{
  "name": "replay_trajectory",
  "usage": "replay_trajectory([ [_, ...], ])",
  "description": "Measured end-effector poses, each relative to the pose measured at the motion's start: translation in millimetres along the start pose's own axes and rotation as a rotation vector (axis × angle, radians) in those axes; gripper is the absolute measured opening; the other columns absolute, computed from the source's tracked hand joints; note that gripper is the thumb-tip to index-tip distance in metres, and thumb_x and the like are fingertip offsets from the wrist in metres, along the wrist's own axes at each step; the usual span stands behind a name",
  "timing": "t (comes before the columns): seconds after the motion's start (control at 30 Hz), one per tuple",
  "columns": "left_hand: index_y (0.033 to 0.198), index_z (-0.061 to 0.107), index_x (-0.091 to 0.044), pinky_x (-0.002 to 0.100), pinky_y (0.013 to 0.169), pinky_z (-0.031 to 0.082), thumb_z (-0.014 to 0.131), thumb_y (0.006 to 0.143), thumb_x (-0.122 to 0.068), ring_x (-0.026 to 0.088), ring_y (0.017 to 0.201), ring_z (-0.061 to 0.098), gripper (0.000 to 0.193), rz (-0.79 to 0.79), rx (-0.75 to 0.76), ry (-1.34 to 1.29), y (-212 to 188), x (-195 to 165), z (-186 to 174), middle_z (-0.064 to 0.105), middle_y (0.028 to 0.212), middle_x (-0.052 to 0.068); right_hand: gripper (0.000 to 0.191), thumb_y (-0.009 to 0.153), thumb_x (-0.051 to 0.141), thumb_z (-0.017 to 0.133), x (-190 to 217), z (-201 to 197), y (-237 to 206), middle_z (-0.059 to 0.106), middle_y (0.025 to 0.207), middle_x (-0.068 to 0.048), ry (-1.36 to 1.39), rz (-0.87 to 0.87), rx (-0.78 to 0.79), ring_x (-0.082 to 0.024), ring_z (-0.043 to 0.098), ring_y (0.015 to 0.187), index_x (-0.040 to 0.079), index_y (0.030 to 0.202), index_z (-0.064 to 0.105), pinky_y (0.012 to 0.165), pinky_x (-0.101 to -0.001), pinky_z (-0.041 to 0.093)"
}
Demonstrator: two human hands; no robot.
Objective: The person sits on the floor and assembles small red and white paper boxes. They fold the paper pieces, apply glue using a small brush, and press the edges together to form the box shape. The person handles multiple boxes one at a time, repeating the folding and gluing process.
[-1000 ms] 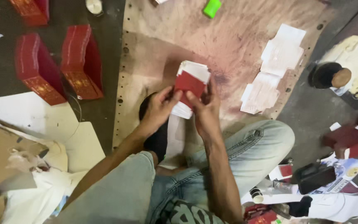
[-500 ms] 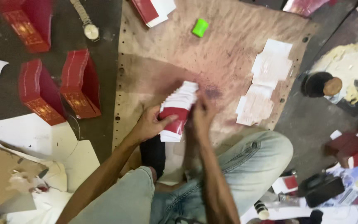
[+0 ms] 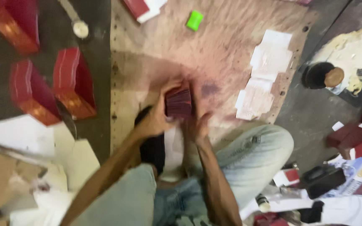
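Note:
Both my hands hold a small dark red box over the brown wooden board in front of my knees. My left hand grips its left side with fingers wrapped over the top. My right hand presses against its right and lower side. The picture is blurred by motion, so the box's details are unclear. My legs in light jeans lie below, with a dark shoe under my left wrist.
Red boxes stand left on the dark floor, with white and brown card sheets below them. White paper sheets lie on the board's right, a green object at the top. A dark glue pot sits right.
The box with its white part showing has been turned and pushed down toward the board; now only dark red shows. The view shifted and blurred.

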State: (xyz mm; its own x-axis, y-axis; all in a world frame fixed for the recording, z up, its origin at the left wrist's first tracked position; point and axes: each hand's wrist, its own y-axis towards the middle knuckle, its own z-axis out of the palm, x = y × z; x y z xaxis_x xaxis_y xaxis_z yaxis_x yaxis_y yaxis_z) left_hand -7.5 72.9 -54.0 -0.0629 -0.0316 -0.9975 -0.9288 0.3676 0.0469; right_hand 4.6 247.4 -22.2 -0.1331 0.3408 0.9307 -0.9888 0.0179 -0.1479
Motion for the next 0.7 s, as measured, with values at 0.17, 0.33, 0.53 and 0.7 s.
replay_trajectory([
  [0.17,0.161,0.021,-0.007,0.052,0.132,0.024,0.082,0.071,0.002,0.039,0.162,0.020,0.110,-0.079,0.028,-0.022,4,-10,-1,0.025,0.169,0.020,0.078,0.112,0.054,0.048,3,20,-17,0.023,0.174,-0.016,-0.395,0.012,-0.005,-0.037,0.025,0.163,0.007,0.167,0.020,0.135,-0.0507,0.020],
  [0.33,0.158,0.030,-0.001,0.058,0.127,0.022,0.083,0.068,-0.009,0.049,0.154,0.019,0.104,0.021,0.116,0.407,4,-20,-1,0.024,0.164,0.024,0.070,0.100,0.054,0.049,6,26,-28,0.029,0.169,-0.013,-1.304,-0.427,0.272,-0.050,0.016,0.158,0.015,0.158,0.043,0.130,-0.0671,0.004],
  [0.53,0.143,0.055,0.002,0.046,0.106,0.046,0.077,0.080,-0.007,0.032,0.128,0.055,0.068,-0.217,0.202,0.762,-1,-29,-1,0.051,0.145,0.018,0.079,0.094,0.058,0.061,1,21,-26,0.041,0.163,-0.011,-1.338,-0.415,0.136,-0.053,0.019,0.156,0.010,0.155,0.045,0.127,-0.0704,0.004],
  [0.7,0.126,0.067,0.004,0.034,0.096,0.054,0.077,0.094,-0.013,0.016,0.105,0.068,0.037,-0.649,-0.389,-0.695,-10,-33,0,0.073,0.116,0.009,0.068,0.100,0.027,0.071,-10,6,-16,0.041,0.157,-0.019,0.116,0.247,-0.280,-0.032,0.042,0.142,0.008,0.156,0.038,0.118,-0.0501,0.034],
])
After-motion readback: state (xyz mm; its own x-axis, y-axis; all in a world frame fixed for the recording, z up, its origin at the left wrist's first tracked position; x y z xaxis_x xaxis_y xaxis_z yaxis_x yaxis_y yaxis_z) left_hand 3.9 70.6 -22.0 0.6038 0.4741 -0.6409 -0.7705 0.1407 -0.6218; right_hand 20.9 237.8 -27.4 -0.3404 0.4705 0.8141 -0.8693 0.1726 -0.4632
